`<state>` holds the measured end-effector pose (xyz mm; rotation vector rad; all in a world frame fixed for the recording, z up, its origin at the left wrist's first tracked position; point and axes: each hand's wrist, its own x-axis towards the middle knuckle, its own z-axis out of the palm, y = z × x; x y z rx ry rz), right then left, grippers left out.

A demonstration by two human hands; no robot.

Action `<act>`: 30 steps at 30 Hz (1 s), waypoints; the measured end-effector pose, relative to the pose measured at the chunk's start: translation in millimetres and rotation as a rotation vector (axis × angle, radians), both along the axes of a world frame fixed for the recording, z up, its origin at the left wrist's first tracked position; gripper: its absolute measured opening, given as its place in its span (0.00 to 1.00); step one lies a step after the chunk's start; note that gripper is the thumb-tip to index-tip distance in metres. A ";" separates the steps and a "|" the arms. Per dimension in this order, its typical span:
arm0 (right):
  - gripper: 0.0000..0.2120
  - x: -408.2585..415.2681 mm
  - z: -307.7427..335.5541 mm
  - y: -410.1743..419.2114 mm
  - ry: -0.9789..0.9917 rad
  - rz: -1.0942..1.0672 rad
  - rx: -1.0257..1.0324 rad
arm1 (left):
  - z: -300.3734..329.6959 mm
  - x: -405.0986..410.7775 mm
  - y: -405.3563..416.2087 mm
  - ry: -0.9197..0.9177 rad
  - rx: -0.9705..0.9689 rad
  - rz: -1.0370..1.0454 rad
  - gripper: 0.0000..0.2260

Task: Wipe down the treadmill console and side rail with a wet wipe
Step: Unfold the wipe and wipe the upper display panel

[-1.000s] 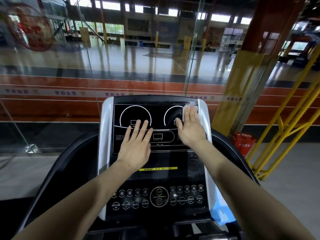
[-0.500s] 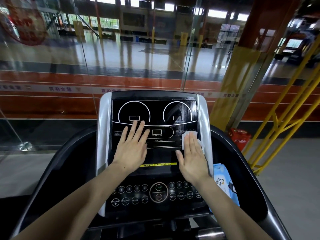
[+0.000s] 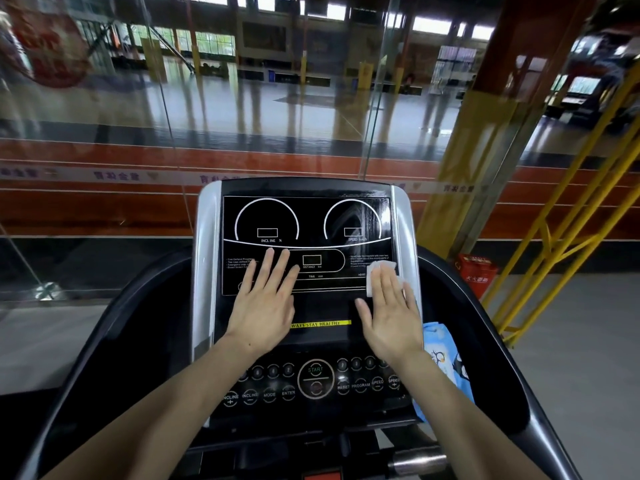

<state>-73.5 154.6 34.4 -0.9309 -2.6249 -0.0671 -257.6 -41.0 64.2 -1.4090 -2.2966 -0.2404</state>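
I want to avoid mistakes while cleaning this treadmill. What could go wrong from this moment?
1. The right hand presses the wet wipe flat just above the START button; sliding lower might press it.
2. The wipe pack sits at the console edge and an arm could knock it off.

Daylight enters through a band of high windows (image 3: 433,27) at 12 o'clock and streaks pale glare across the glossy hall floor (image 3: 277,109). The console (image 3: 304,220) is dim, with a smeared sheen at its 1 o'clock corner. Edges bow with wide-angle distortion; the background is soft and slightly blurred.
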 end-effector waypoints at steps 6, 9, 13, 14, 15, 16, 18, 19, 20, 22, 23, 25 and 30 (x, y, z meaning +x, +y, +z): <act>0.36 -31.3 1.0 -32.7 0.088 0.030 -0.062 | -4.6 -7.6 -11.3 0.015 0.011 0.033 0.29; 0.35 -47.1 -0.9 -53.8 0.061 0.160 -0.038 | -9.7 -12.5 -20.2 0.009 0.008 0.054 0.29; 0.35 -34.2 0.7 -38.0 0.008 0.203 0.028 | -12.3 -11.7 -26.7 0.011 0.004 0.053 0.29; 0.35 -26.4 0.6 -27.5 0.021 0.178 0.033 | -11.5 -10.7 -27.1 0.012 0.006 0.048 0.29; 0.35 -18.9 0.0 -18.1 0.043 0.141 0.021 | -11.1 -9.6 -27.6 0.012 0.007 0.045 0.29; 0.35 -13.8 -0.9 -11.3 0.070 0.105 0.002 | -11.2 -8.8 -28.8 0.013 0.008 0.044 0.29; 0.35 -14.2 -4.9 -8.7 0.120 0.059 -0.019 | -12.6 -10.1 -32.5 0.021 0.011 0.050 0.29; 0.34 -18.6 -6.4 -12.7 0.142 0.050 -0.024 | -12.9 -11.5 -34.9 0.018 0.015 0.053 0.29; 0.34 -24.3 -7.7 -18.5 0.157 0.053 -0.027 | -13.0 -13.1 -37.8 0.013 0.021 0.056 0.29; 0.33 -36.7 -9.1 -35.5 0.151 0.088 -0.018 | -12.8 -16.0 -43.9 0.007 0.029 0.069 0.29; 0.33 -43.7 -10.0 -45.1 0.139 0.109 -0.014 | -12.4 -17.7 -47.1 0.005 0.029 0.078 0.29; 0.32 -60.1 -9.4 -66.3 0.127 0.156 -0.007 | -11.1 -21.5 -54.3 0.001 0.025 0.095 0.29; 0.32 -106.3 -8.3 -117.3 0.069 0.316 0.030 | -12.4 -29.8 -74.1 0.005 0.030 0.129 0.29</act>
